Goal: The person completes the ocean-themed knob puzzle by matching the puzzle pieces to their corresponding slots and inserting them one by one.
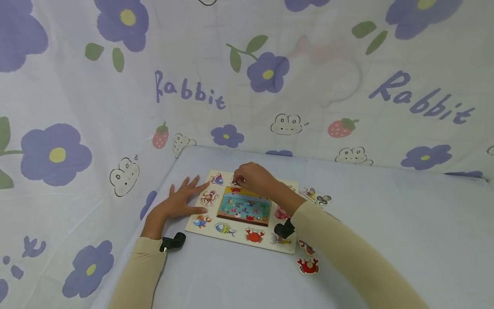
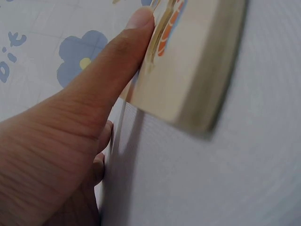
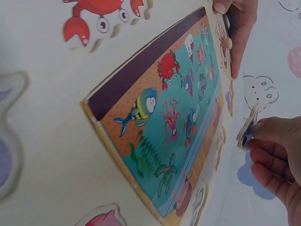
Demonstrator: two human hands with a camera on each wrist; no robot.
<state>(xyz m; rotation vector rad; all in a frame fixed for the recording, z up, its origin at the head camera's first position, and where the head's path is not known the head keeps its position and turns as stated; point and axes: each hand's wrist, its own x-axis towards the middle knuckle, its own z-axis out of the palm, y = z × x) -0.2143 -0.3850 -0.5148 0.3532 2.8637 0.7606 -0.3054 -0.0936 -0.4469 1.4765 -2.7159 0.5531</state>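
A wooden sea-animal puzzle board [image 1: 238,235] lies on the cloth, with an aquarium picture [image 1: 243,210] in its middle. My left hand [image 1: 179,202] rests with spread fingers at the board's left side. In the left wrist view its thumb [image 2: 115,61] touches the board's edge. Over the board's far side, my right hand [image 1: 254,178] pinches a small puzzle piece [image 3: 248,127] between thumb and fingers, its edge toward the right wrist camera and its picture mostly hidden. An octopus piece [image 1: 209,198] and a red crab [image 1: 254,235] appear around the picture.
Right of the board lie loose pieces: a red crab [image 1: 308,266], a smaller one [image 1: 306,247] just above it, and two more [image 1: 323,199] by the far right corner. A flowered cloth [image 1: 247,98] hangs behind and at the left.
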